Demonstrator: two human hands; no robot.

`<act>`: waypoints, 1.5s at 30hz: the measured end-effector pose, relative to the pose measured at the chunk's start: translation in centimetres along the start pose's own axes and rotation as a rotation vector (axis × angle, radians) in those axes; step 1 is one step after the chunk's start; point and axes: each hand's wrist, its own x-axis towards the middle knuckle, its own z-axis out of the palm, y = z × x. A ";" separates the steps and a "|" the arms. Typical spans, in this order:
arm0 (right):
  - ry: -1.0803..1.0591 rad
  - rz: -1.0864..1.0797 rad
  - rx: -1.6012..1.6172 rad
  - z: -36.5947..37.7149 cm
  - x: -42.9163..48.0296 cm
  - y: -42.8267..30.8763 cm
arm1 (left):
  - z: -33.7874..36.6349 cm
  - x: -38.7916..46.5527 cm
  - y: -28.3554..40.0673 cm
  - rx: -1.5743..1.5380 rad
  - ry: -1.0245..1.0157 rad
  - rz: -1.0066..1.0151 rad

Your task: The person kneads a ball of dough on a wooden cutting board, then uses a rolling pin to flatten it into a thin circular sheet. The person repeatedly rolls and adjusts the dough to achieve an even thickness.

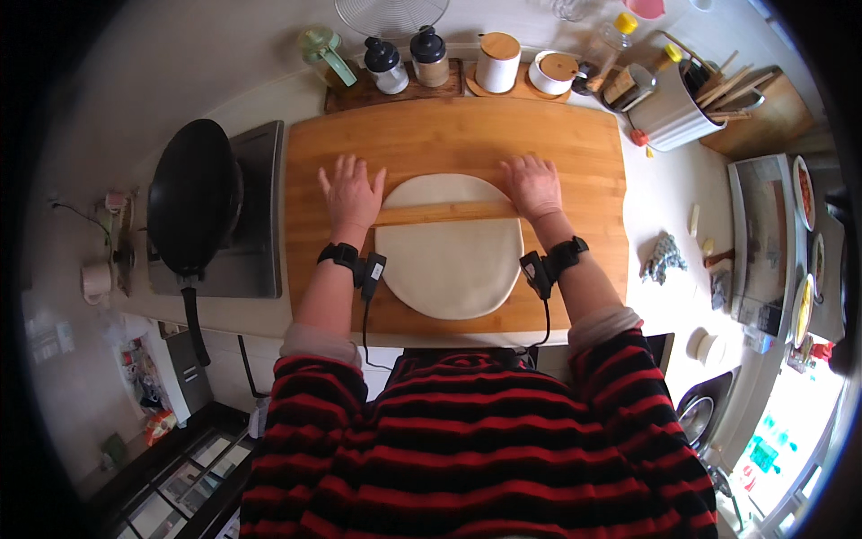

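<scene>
A round sheet of pale dough [450, 269] lies flat on a wooden board [404, 135]. Across its upper part rests a wooden rolling pin [444, 213]. At the pin's left end is my left hand [352, 192], palm down with its fingers spread. My right hand [533, 185] lies over the pin's right end, palm down, with its fingers fairly close together. Neither hand is curled around the pin; the palms hide its ends. Both wrists wear black straps with small cabled devices.
A black wok [192, 195] sits over the hob [259, 256] at left. Jars [431, 64], a white canister [498, 67] and bottles [630, 84] line the wall behind the board. To the right are a utensil holder [673, 121] and a crumpled cloth [665, 258].
</scene>
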 end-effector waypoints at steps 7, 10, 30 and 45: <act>0.252 0.059 0.015 -0.5 -11.0 -1.8 | 0.4 -11.0 2.6 -0.267 0.199 0.088; 0.119 0.192 -0.016 0.6 -9.3 -2.2 | 1.0 -9.2 1.7 -0.159 0.023 0.089; 0.052 -0.020 -0.010 1.6 6.4 1.5 | 1.8 6.9 3.3 0.031 0.205 -0.097; -0.115 0.207 0.015 2.2 8.5 0.2 | 3.3 9.1 2.4 0.036 -0.108 0.104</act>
